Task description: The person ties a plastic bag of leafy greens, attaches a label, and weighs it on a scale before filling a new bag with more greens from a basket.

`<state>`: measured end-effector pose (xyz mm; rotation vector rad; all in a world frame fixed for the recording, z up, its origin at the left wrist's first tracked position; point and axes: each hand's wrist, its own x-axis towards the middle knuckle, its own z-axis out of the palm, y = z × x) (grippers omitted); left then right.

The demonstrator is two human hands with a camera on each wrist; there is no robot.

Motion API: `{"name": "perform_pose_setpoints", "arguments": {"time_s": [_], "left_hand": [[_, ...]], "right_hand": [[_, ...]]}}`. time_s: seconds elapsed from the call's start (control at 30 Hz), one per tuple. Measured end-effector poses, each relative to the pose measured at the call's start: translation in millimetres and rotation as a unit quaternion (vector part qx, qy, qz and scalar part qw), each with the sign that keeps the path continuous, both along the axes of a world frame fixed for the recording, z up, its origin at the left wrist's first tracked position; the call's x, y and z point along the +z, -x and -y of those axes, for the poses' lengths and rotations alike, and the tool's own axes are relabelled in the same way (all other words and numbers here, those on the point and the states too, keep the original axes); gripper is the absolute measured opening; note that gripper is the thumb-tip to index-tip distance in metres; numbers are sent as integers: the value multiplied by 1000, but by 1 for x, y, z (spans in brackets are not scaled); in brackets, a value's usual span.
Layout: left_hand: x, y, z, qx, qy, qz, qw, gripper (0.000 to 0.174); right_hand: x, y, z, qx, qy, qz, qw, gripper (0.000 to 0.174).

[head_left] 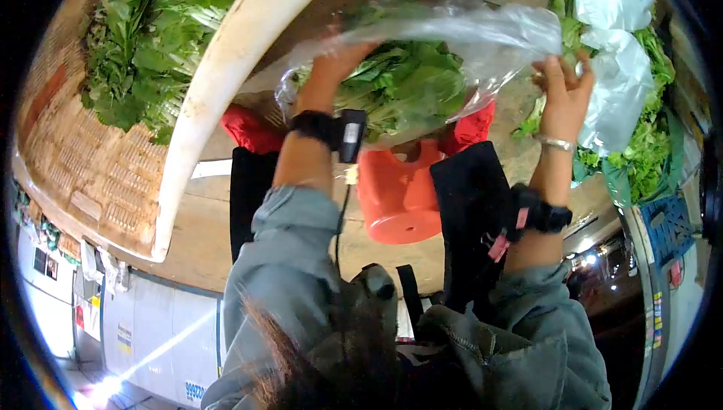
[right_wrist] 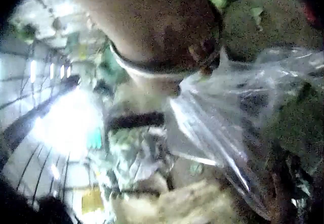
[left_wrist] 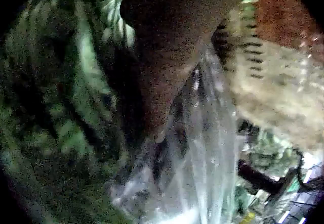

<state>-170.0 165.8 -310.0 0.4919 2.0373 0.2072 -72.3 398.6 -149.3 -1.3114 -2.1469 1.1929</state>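
Note:
A clear plastic bag (head_left: 497, 33) stretches between the two hands above a bunch of leafy greens (head_left: 422, 79). My right hand (head_left: 566, 97) pinches the bag's right end; in the right wrist view the film (right_wrist: 207, 118) fans out in taut folds from the fingers. Among the greens and the film is my left hand (head_left: 339, 64), its fingers blurred and partly hidden by the plastic. The left wrist view has its thumb (left_wrist: 158, 130) against the film (left_wrist: 197, 133), with greens (left_wrist: 76, 97) beside it. I cannot tell what the left fingers grip.
A large basket (head_left: 113, 192) with a thick white rim holds more greens (head_left: 151, 41) at the left. On the right are filled plastic bags (head_left: 621, 64) and lettuce (head_left: 648, 169). A red plastic stool (head_left: 399, 199) stands close in front of the body, between the legs.

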Motion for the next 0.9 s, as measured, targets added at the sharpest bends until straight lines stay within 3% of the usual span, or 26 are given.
{"name": "perform_pose_setpoints", "arguments": {"time_s": [0.03,0.07,0.1,0.13,0.17,0.2,0.27,0.3,0.37,0.4,0.43,0.53,0.57,0.63,0.73,0.77,0.8,0.83,0.87,0.9], "left_hand": [[11,8,9,70,-12,7,997,68],[14,17,19,204,4,3,979,58],[-6,16,40,201,4,-1,980,58],[-45,3,68,143,-9,-79,987,49],[-58,-3,80,111,-19,-120,986,45],[-69,-10,90,79,-27,-163,983,42],[-59,-22,109,-40,60,-207,976,36],[-39,-17,111,-41,58,-209,975,36],[9,-13,123,-72,157,-242,955,41],[14,-17,129,-68,161,-239,955,41],[22,-19,138,10,192,-188,963,48],[38,-31,131,241,191,-153,939,63],[39,-40,124,261,189,-149,935,70],[2,-74,143,14,167,-161,973,72],[15,-83,130,84,147,-198,966,49],[29,-77,130,111,128,-216,962,41],[44,-66,131,135,102,-240,956,33],[60,-53,131,169,59,-263,948,26],[75,-45,132,220,11,-272,937,20],[88,-42,133,370,-82,-245,892,16]], "right_hand": [[13,-1,25,-1,3,6,1000,32],[24,-1,49,116,67,-15,991,29],[13,2,75,255,60,-31,965,23],[3,4,102,385,64,-61,919,19],[-13,15,134,497,173,147,837,23],[-61,5,161,627,3,228,745,34],[-112,7,168,637,-200,86,740,41],[-132,7,162,674,-107,178,709,49],[-192,-15,135,633,-139,186,738,60],[-195,-23,129,627,-236,182,720,60],[-200,-32,122,609,-331,179,698,61],[-213,-31,128,642,-158,195,725,63],[-215,-28,130,649,-100,201,727,64],[-210,-26,130,651,-40,208,729,65],[-181,-8,117,666,97,51,738,76],[-151,14,119,724,98,260,631,82],[-134,26,121,742,91,451,488,89],[-144,13,123,751,7,437,495,94],[-144,9,125,750,5,439,494,94],[-140,5,128,739,-50,446,503,93]]}}
